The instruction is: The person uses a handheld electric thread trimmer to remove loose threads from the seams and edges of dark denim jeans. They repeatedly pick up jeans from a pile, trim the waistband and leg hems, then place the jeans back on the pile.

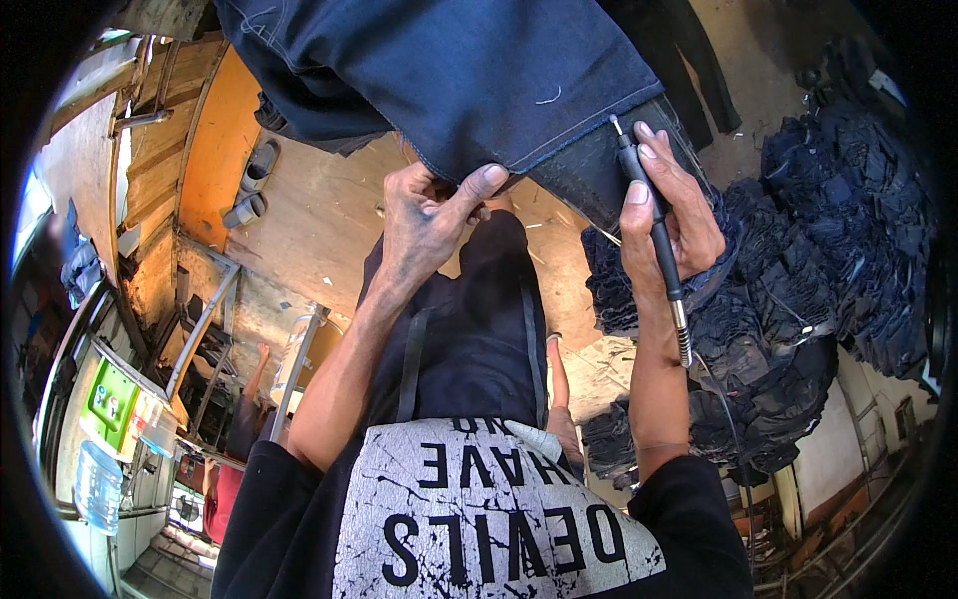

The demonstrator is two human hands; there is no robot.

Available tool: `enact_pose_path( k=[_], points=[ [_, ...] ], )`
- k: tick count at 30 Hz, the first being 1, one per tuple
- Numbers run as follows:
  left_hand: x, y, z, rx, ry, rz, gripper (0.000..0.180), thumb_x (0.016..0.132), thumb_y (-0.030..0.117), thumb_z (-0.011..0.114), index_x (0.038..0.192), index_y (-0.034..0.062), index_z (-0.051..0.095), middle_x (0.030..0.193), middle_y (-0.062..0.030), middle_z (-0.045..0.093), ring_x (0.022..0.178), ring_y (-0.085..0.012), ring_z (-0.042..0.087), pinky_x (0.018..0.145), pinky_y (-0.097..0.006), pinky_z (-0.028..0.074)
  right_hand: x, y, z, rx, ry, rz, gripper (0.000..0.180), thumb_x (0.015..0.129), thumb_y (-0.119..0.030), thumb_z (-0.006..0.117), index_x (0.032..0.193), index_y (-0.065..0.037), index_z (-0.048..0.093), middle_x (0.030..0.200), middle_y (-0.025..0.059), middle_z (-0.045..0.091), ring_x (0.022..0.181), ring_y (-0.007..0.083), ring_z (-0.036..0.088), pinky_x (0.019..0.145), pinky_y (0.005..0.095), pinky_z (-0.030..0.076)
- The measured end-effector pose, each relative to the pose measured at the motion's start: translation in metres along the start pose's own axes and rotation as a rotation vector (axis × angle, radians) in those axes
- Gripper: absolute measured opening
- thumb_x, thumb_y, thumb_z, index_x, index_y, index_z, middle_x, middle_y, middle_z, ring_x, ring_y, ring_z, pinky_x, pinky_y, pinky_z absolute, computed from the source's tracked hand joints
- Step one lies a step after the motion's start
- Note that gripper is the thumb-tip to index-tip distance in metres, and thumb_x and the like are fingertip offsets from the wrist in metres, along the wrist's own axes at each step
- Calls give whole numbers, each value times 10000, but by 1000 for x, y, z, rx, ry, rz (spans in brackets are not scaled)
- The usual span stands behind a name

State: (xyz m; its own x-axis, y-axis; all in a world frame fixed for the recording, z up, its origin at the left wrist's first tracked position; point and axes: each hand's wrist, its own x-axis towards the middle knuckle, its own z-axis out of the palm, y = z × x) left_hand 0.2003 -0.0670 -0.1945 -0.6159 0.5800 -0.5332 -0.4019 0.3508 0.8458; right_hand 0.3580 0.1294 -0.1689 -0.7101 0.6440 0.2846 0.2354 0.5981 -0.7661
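Dark blue denim jeans [499,80] lie spread before me, a stitched hem running along the near edge. My left hand [427,210] is closed on the hem, with the thumb on top and the fingers curled beneath. In my right hand [684,205] is a black pen-shaped rotary tool [659,235] with a flexible cable at its back end. Its small round tip is at the hem's right corner; whether it touches the cloth I cannot tell. A dark flat board [589,165] shows under that leg end.
Big heaps of folded dark denim [788,270] fill the right side. Grey sandals [254,180] lie by an orange panel [220,145] on the left. Farther left are a green tray [110,404] and a clear water jug [98,486]. Other people are partly visible at lower left.
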Motion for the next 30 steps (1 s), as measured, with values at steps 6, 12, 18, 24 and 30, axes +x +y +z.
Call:
enact_pose_path(
  k=[6,12,18,24,30],
  points=[
    [0,0,0,6,-7,9,300,980,283,865,881,14,775,722,-45,744,619,-87,686,561,-233,534,0,3,1,-16,32,17,305,883,-57,714,1163,38,790,1164,228,809,1172,395,776,1104,554,580],
    [-1,2,-2,14,-38,-37,256,996,260,848,955,17,781,793,-44,747,655,-90,683,609,-245,556,-1,1,1,-27,26,27,306,875,-56,711,1154,33,798,1165,230,809,1176,389,776,1113,549,573],
    [-1,5,-2,29,-47,-36,278,998,282,845,954,15,782,790,-49,747,662,-96,691,617,-244,562,-2,2,1,49,-20,-30,313,854,-43,704,1141,39,800,1135,232,813,1162,391,781,1105,570,574],
    [-1,2,-1,57,-26,-23,291,991,292,852,953,11,785,774,-52,751,650,-98,693,599,-250,560,1,2,2,90,-95,-107,312,837,-24,700,1126,39,799,1092,232,815,1147,395,786,1080,572,594],
    [0,-2,2,1,-15,8,295,979,295,863,926,15,786,719,-52,757,609,-94,694,566,-256,557,0,0,4,126,-171,-161,322,815,-2,710,1121,32,802,1068,223,814,1145,385,788,1069,567,606]
  ],
)
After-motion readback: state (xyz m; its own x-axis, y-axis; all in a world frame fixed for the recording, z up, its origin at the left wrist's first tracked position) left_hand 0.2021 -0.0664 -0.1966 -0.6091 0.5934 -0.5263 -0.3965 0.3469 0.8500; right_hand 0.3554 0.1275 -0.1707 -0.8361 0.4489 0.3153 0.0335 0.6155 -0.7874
